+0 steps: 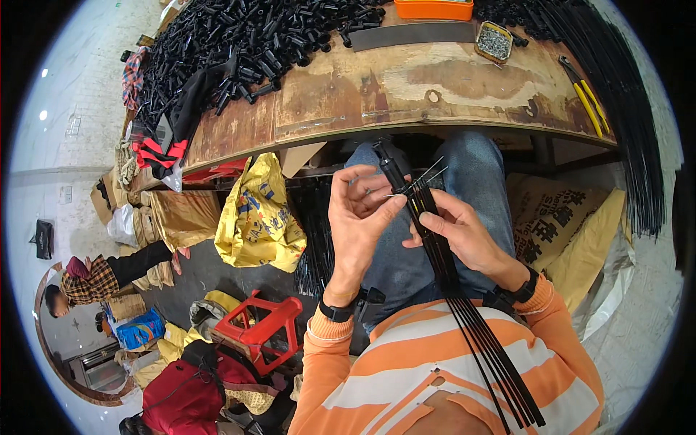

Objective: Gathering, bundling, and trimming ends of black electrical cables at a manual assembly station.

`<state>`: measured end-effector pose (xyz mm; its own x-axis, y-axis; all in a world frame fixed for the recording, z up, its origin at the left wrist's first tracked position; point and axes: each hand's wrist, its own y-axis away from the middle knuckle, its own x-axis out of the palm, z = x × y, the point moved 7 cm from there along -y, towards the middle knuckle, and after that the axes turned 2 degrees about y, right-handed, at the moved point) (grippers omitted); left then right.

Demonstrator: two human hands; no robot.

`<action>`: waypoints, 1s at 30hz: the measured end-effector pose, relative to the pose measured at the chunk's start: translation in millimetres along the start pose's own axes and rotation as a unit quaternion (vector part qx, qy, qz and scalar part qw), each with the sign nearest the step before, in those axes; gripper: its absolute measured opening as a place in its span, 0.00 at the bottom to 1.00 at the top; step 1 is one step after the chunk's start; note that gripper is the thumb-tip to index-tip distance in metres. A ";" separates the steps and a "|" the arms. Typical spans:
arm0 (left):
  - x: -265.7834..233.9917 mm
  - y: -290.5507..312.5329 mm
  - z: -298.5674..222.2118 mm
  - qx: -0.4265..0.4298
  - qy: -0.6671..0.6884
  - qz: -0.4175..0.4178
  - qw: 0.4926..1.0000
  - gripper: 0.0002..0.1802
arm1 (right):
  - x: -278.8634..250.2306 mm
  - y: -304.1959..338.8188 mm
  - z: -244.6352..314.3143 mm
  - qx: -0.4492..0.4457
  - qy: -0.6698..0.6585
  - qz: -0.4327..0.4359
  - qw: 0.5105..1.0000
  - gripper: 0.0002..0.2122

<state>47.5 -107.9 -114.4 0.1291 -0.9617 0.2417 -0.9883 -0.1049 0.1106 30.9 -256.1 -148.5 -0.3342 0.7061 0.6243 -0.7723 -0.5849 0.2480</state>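
Head view: left hand (358, 212) curls beside black tube (392, 172), right hand (467, 233) pinches rods (444, 272).

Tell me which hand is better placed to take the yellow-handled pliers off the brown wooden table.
Right hand, likely: it is nearer than the left hand to the pliers, at the right end of the table, but it holds the bundle of long, thin black rods.

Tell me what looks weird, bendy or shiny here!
Head view: the wooden table bows from the fisheye lens; head view, left: a person seems tipped sideways; head view, upper left: bright spots gleam on the pale wall; head view: corners are black.
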 end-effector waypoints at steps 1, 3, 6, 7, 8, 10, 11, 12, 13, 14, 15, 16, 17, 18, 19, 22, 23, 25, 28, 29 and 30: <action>-2.0 -1.9 -0.5 0.000 -0.001 0.001 1.000 0.32 | -0.4 -0.1 0.2 -0.006 0.000 0.003 1.000 0.18; 0.6 -7.4 0.9 -0.015 0.057 0.050 0.997 0.34 | -1.1 0.5 1.3 -0.012 -0.001 0.005 1.000 0.14; 10.1 -17.1 6.7 -0.047 0.164 0.107 0.980 0.35 | -2.6 -0.2 3.1 -0.004 -0.012 0.011 1.000 0.13; 13.2 -17.1 11.8 -0.058 0.190 0.117 0.973 0.36 | -3.3 -0.8 1.6 0.006 -0.031 0.023 0.999 0.13; 14.1 -18.4 14.0 -0.060 0.191 0.120 0.972 0.36 | -4.7 -0.9 0.3 0.015 -0.048 0.034 0.998 0.14; 20.5 -19.5 20.2 -0.093 0.226 0.158 0.957 0.37 | -7.5 -2.4 -1.0 0.017 -0.067 0.049 0.996 0.14; 21.4 -20.4 21.8 -0.086 0.223 0.177 0.955 0.39 | -5.5 -2.3 -1.5 0.023 -0.087 0.069 0.994 0.14; 21.2 -19.3 23.1 -0.086 0.223 0.178 0.954 0.39 | -4.9 -1.7 -1.1 0.022 -0.086 0.069 0.994 0.14; 20.8 -17.0 24.3 -0.097 0.240 0.169 0.951 0.37 | -3.4 -1.1 -0.5 0.019 -0.097 0.070 0.993 0.14; 20.1 -15.9 24.9 -0.108 0.255 0.162 0.947 0.35 | -2.2 -1.5 -0.2 0.014 -0.109 0.070 0.991 0.14; 19.2 -15.1 22.3 -0.107 0.252 0.165 0.947 0.35 | -0.7 -1.9 -0.2 0.010 -0.109 0.071 0.991 0.14; 13.5 -15.6 19.2 -0.092 0.171 0.145 0.970 0.30 | -0.6 -2.5 -0.1 0.001 -0.090 0.058 0.994 0.15; 9.1 -15.8 17.1 -0.075 0.089 0.124 0.985 0.26 | -1.8 -2.6 0.9 -0.008 -0.071 0.044 0.996 0.15; 8.9 -13.4 13.7 -0.074 0.085 0.126 0.986 0.26 | 0.9 -2.9 2.7 -0.012 -0.073 0.045 0.996 0.15; 5.3 -10.6 9.5 -0.074 0.057 0.103 0.990 0.21 | 3.4 -3.8 7.1 -0.029 -0.030 0.033 0.999 0.15; 7.2 -6.2 -4.2 -0.054 0.025 0.086 0.995 0.17 | 8.3 -4.4 22.6 -0.078 0.012 0.035 0.996 0.16; 2.3 -3.4 -11.7 -0.001 -0.002 0.089 0.996 0.18 | 14.3 -3.8 23.6 -0.099 0.013 0.056 0.993 0.16; -2.4 3.1 -19.6 0.062 -0.021 0.112 0.992 0.19 | 16.9 -0.3 18.7 -0.124 -0.001 0.065 0.990 0.17; -11.4 22.5 -12.8 -0.032 -0.013 0.039 0.999 0.20 | 25.0 2.6 19.0 -0.170 0.013 0.048 0.984 0.16; 2.4 25.0 -25.0 0.017 0.032 0.052 0.998 0.20 | 22.6 2.8 19.2 -0.176 0.043 0.039 0.983 0.15; 3.1 25.5 -27.8 0.016 0.023 0.055 0.998 0.20 | 21.2 2.7 20.7 -0.181 0.075 0.029 0.980 0.14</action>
<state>25.0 -106.5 -84.1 0.0215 -0.9555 0.2942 -0.9987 -0.0071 0.0500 32.9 -251.0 -119.3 -0.4381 0.7423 0.5070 -0.8816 -0.4651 -0.0809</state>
